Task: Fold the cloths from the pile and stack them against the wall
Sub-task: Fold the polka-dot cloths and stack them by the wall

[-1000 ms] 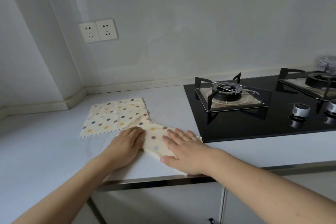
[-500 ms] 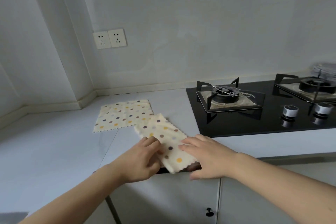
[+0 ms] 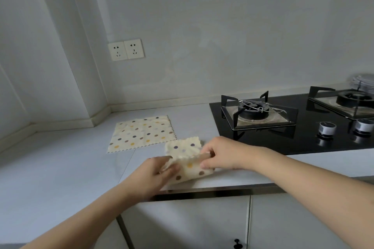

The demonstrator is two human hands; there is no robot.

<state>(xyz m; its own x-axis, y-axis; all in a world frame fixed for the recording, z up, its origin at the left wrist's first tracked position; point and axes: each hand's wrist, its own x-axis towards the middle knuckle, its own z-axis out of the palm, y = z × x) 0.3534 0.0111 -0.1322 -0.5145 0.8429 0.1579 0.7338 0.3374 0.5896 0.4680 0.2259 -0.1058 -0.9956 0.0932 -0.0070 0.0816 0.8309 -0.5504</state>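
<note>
A cream cloth with coloured polka dots [image 3: 188, 159] lies near the front edge of the white counter [image 3: 60, 163], partly folded over itself. My left hand [image 3: 153, 176] pinches its left edge and my right hand [image 3: 220, 153] pinches its right edge, lifting a fold. A second dotted cloth [image 3: 141, 133] lies flat on the counter behind and to the left, a little way out from the corner wall.
A black gas hob [image 3: 293, 123] with two burners and two knobs [image 3: 326, 127] fills the counter to the right. A double wall socket [image 3: 125, 49] sits above the corner. Cupboard doors [image 3: 192, 222] hang below the counter's metal edge.
Both hands went from pressing flat on the cloth to pinching its edges and raising a fold. The cloth moved toward the counter's front edge.
</note>
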